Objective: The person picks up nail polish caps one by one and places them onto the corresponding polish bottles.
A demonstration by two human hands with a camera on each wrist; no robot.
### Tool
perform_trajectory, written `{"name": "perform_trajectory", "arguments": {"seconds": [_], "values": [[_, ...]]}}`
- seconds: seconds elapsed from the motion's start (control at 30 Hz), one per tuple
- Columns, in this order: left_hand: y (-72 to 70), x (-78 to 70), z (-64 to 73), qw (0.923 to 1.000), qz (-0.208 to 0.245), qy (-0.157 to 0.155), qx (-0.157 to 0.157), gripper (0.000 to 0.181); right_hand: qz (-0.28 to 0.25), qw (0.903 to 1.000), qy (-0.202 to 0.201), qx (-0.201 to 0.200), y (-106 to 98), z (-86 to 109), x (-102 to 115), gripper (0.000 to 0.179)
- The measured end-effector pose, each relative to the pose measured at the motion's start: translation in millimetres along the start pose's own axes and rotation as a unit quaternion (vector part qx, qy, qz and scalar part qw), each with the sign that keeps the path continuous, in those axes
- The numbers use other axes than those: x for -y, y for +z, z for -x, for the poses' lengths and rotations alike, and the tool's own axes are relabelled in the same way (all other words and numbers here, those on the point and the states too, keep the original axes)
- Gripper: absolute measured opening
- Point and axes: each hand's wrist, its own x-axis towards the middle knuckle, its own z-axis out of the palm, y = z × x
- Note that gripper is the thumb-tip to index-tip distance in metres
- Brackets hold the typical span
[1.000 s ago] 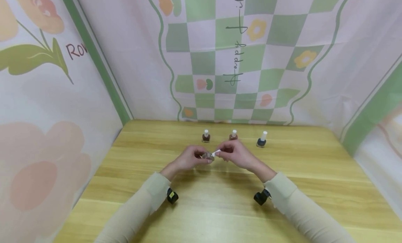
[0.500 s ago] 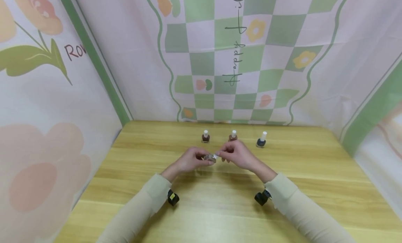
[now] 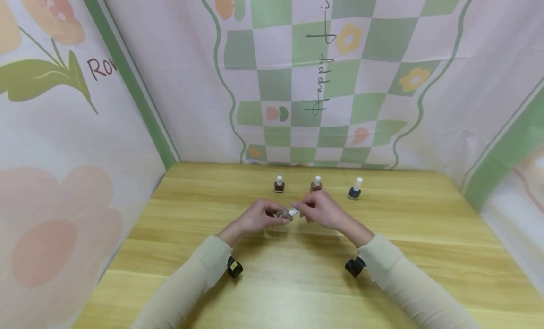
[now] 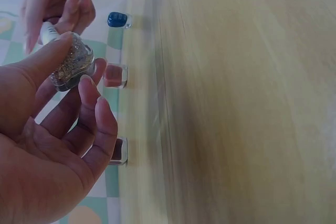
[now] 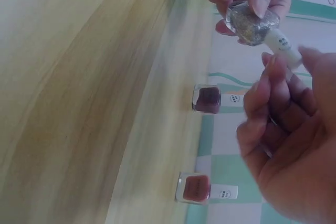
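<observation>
My left hand (image 3: 258,215) grips a clear nail polish bottle (image 4: 74,62) full of silver and gold glitter, thumb on one face and fingers on the other. The bottle lies tilted above the table, its white cap (image 5: 281,44) pointing at my right hand (image 3: 322,210). Thumb and forefinger of that hand pinch the cap's end, with the other fingers curled beneath. In the right wrist view the cap sits against the bottle's neck.
Behind the hands, on the wooden table (image 3: 272,282), stand a dark red polish bottle (image 3: 278,186), a brownish-pink one (image 5: 195,188) partly behind my right hand, and a dark blue one (image 3: 354,193). A patterned curtain (image 3: 204,107) hangs at the table's back edge.
The right fingers have shifted slightly on the cap, first covering more of it, now showing more white. The left hand keeps its grip on the bottle, which has moved slightly right.
</observation>
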Motion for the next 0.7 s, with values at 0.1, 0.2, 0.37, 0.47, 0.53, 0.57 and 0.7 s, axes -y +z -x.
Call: {"name": "perform_trajectory", "arguments": {"seconds": [0.1,0.2,0.37,0.47,0.53,0.57,0.7], "values": [[-0.3,1.0,-0.3,1.0000,-0.001,-0.007,-0.002,0.013,0.007,0.9997,0.023,0.000,-0.6,-1.3,-1.7,0.059],[-1.3,2.0,-0.4,0.9999,0.004,-0.012,-0.005,0.013,0.005,0.9997,0.022,0.008,-5.9,-1.6,-1.9,0.056],[-2.7,3.5,-1.1,0.9999,-0.002,-0.010,-0.011,0.012,0.005,0.9982,-0.030,0.051,-17.7,1.3,0.6,0.029],[-3.2,3.9,-1.2,0.9999,-0.005,-0.008,-0.011,0.012,0.004,0.9957,-0.050,0.078,-20.9,2.3,2.4,0.041],[-3.3,3.9,-1.1,0.9999,-0.006,-0.007,-0.010,0.012,0.001,0.9949,-0.053,0.086,-21.3,2.3,3.2,0.043],[-3.3,4.0,-1.2,0.9999,-0.006,-0.007,-0.010,0.012,0.000,0.9947,-0.054,0.088,-21.1,2.4,3.3,0.043],[-3.0,4.3,-1.1,0.9999,-0.004,-0.008,-0.009,0.012,-0.007,0.9949,-0.050,0.087,-20.2,2.8,4.2,0.039]]}}
